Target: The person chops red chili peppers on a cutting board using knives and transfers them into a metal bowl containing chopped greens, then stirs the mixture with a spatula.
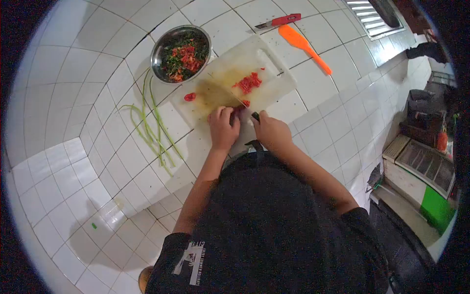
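Note:
My right hand (271,131) is closed round the black handle of a kitchen knife (255,116). Its blade reaches up and left over the cutting board (274,61), beside a small red piece (246,103). My left hand (224,128) is closed at the board's near edge, fingers curled on a red vegetable that they mostly hide; its exact kind does not show. Farther up the board lies a pile of chopped red pieces (248,83), and a red slice (190,97) sits at the left.
A metal bowl (155,61) of chopped greens and red pieces stands behind the board's left end. Long green stalks (159,127) lie to the left on the tiled counter. An orange spatula (301,45) and a red box cutter (284,20) are at the back right.

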{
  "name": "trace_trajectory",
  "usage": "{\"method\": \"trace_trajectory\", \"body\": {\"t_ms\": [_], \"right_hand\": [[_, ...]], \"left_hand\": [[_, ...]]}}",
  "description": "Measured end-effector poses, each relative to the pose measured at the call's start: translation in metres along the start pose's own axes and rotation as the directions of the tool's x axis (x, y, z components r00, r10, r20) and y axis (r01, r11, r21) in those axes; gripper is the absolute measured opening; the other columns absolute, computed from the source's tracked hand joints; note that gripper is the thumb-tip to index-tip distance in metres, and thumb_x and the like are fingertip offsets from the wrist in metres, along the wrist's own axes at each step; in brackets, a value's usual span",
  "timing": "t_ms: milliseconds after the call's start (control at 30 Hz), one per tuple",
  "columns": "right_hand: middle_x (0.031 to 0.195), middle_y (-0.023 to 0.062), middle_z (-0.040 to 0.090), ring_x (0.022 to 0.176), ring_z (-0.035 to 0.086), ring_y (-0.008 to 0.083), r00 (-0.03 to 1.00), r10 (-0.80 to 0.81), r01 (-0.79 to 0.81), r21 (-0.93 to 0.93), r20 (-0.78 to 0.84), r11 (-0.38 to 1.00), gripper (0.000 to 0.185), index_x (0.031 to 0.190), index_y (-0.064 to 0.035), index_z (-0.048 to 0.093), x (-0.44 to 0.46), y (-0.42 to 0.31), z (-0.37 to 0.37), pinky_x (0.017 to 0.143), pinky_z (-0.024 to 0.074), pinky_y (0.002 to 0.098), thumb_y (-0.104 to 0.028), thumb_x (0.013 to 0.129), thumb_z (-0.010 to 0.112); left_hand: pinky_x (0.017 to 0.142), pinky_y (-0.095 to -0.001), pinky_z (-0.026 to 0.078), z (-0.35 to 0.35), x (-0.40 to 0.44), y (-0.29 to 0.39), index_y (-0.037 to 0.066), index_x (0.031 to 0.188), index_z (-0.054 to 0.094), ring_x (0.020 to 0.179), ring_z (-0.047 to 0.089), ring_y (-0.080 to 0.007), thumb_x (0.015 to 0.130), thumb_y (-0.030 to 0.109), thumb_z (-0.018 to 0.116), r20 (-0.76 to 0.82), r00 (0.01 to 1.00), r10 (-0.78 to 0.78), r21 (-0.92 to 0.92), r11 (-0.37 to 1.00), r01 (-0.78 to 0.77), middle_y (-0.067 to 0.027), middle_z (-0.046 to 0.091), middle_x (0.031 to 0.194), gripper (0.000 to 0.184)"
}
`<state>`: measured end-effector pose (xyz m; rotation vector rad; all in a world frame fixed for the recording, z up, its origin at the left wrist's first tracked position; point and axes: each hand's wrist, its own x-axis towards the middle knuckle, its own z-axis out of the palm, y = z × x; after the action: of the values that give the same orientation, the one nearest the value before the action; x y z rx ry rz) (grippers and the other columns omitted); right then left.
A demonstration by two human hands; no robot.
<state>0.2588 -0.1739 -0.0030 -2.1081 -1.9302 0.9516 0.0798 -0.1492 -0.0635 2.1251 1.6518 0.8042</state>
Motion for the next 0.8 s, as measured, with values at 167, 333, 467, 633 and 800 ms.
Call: {"method": "trace_trajectory", "body": {"t_ms": [167,333,467,633,800], "right_hand": [[0.076,0.0258,0.068,0.072,0.067,0.047,0.985,0.103,-0.093,-0.074,0.14,0.993,0.037,0.099,-0.0023,0.05,-0.031,0.009,-0.025,0.064,0.0514,0.0578,-0.039,0.102,0.05],[0.077,0.0266,0.067,0.074,0.067,0.0475,0.973,0.121,-0.095,-0.138,0.195,0.986,0.038,0.1,-0.002,0.05,-0.058,0.029,-0.047,0.066,0.0515,0.0579,-0.04,0.102,0.048],[0.079,0.0271,0.068,0.076,0.067,0.0477,0.943,0.187,-0.138,-0.187,0.275,0.973,0.039,0.101,-0.002,0.05,-0.07,0.034,-0.059,0.068,0.0516,0.0576,-0.04,0.103,0.047],[0.078,0.0269,0.068,0.075,0.067,0.0478,0.972,0.139,-0.114,-0.139,0.187,0.984,0.039,0.1,-0.0021,0.051,-0.06,0.039,-0.042,0.067,0.0515,0.058,-0.041,0.102,0.048],[0.077,0.0277,0.067,0.075,0.067,0.0481,0.99,0.071,-0.064,-0.055,0.122,0.996,0.041,0.099,-0.0014,0.052,-0.02,0.007,-0.028,0.069,0.051,0.059,-0.042,0.102,0.048]], "left_hand": [[0.094,-0.0477,0.04,-0.004,0.002,0.007,0.007,0.103,0.063,0.104,0.056,-0.0336,0.083,0.017,0.068,-0.033,0.999,0.005,-0.012,1.0,-0.006,-0.0122,0.06,0.106,0.023],[0.092,-0.047,0.04,-0.002,0.004,0.004,0.007,0.101,0.063,0.102,0.056,-0.0329,0.083,0.017,0.068,-0.043,0.999,0.014,-0.012,1.0,-0.015,-0.0113,0.06,0.103,0.021],[0.092,-0.0479,0.042,-0.002,0.004,0.004,0.007,0.104,0.062,0.104,0.057,-0.0352,0.082,0.013,0.07,-0.039,0.999,0.031,-0.03,0.999,-0.032,-0.0148,0.061,0.105,0.024],[0.09,-0.0478,0.043,-0.002,0.005,0.006,0.006,0.108,0.063,0.102,0.059,-0.0362,0.082,0.015,0.071,-0.003,1.0,-0.026,-0.02,0.999,0.026,-0.0154,0.062,0.105,0.029],[0.088,-0.0487,0.04,0.0,0.009,0.006,0.007,0.105,0.065,0.102,0.058,-0.034,0.087,0.027,0.068,-0.068,0.997,0.021,-0.043,0.999,-0.024,-0.0128,0.061,0.105,0.027]]}}
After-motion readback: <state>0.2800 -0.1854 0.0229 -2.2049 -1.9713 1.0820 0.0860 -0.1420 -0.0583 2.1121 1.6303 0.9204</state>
